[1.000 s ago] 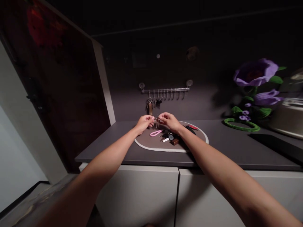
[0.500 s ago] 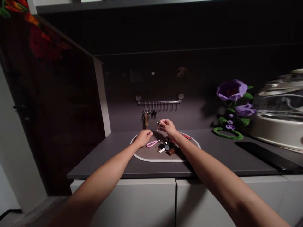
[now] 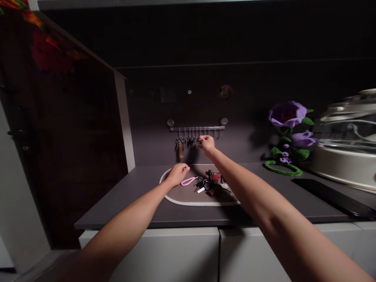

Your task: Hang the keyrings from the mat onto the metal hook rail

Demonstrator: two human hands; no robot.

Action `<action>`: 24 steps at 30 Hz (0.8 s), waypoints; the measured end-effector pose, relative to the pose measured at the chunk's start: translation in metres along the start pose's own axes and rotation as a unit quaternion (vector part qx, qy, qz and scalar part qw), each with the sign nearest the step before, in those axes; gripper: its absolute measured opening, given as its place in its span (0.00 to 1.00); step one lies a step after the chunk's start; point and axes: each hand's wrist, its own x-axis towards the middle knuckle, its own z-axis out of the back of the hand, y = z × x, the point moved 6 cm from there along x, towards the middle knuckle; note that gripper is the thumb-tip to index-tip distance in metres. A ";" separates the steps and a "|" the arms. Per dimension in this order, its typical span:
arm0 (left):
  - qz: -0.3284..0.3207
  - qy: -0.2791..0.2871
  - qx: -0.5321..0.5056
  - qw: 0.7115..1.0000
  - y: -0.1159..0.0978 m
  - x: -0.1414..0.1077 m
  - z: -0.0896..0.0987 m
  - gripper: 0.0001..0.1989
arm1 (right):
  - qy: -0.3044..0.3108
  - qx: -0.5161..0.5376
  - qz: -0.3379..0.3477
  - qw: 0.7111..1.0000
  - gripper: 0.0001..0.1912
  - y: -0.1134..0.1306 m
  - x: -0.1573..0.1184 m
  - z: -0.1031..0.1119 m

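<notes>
My right hand [image 3: 208, 143] is raised just below the clear hook rail [image 3: 198, 128] on the wall, its fingers pinching a small bunch of keys [image 3: 199, 142], partly hidden by the fingers. Left of it, several keys [image 3: 191, 141] and a brown key fob [image 3: 181, 151] hang from the hooks. My left hand [image 3: 178, 174] rests over the left side of the oval mat [image 3: 188, 203], fingers curled; what they hold, if anything, is hidden. Beside it lies a pink strap [image 3: 188, 181]. A pile of keys and fobs [image 3: 207, 185], one red, sits mid-mat, partly behind my right forearm.
Purple fabric flowers [image 3: 289, 114] with a green ring base [image 3: 283, 168] stand to the right. Beyond them is a cream appliance with a clear cover [image 3: 346, 156]. A flat black slab [image 3: 331, 197] lies on the dark counter [image 3: 123, 203]. A dark door [image 3: 64, 149] is at left.
My right hand has risen with the keys from above the mat to the hook rail. My left hand has barely moved. The view has shifted slightly.
</notes>
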 end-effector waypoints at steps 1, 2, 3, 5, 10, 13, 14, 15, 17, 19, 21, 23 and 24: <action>0.000 0.001 -0.001 1.000 0.000 0.000 0.000 0.13 | -0.015 -0.010 -0.001 1.000 0.08 -0.002 0.004 -0.001; 0.001 0.002 -0.002 1.000 0.000 0.000 0.000 0.13 | -0.028 -0.014 -0.005 1.000 0.08 -0.004 0.008 -0.001; 0.002 0.002 -0.003 1.000 0.000 0.000 -0.001 0.13 | -0.039 -0.016 -0.010 0.999 0.08 -0.006 0.012 -0.002; 0.003 0.002 -0.006 1.000 0.001 0.001 -0.001 0.13 | -0.053 -0.021 -0.013 0.998 0.09 -0.008 0.017 -0.005; -0.001 0.000 -0.008 1.000 0.003 0.002 -0.001 0.13 | -0.078 -0.014 -0.030 0.996 0.08 -0.010 0.021 -0.009; 0.003 0.000 -0.013 1.000 0.004 0.002 0.000 0.13 | -0.087 -0.006 -0.042 0.995 0.06 -0.011 0.019 -0.009; 0.005 0.000 -0.015 1.000 0.003 0.002 0.000 0.13 | -0.088 -0.004 -0.046 0.995 0.06 -0.011 0.019 -0.009; 0.006 -0.001 -0.015 1.000 0.003 0.001 0.000 0.13 | -0.087 -0.001 -0.048 0.995 0.06 -0.011 0.018 -0.009; 0.007 -0.001 -0.015 1.000 0.002 0.001 0.001 0.13 | -0.082 0.002 -0.046 0.996 0.06 -0.011 0.017 -0.008; 0.005 -0.001 -0.014 1.000 0.002 0.001 0.001 0.13 | -0.078 0.003 -0.043 0.996 0.06 -0.011 0.017 -0.008; 0.003 0.001 -0.012 1.000 0.002 0.001 0.001 0.14 | -0.082 0.004 -0.048 0.995 0.05 -0.012 0.017 -0.007; 0.005 0.000 -0.014 1.000 0.003 0.001 0.001 0.14 | -0.085 0.008 -0.056 0.995 0.05 -0.014 0.016 -0.006; 0.007 0.000 -0.015 1.000 0.003 0.001 0.001 0.13 | -0.083 0.012 -0.058 0.995 0.05 -0.015 0.016 -0.005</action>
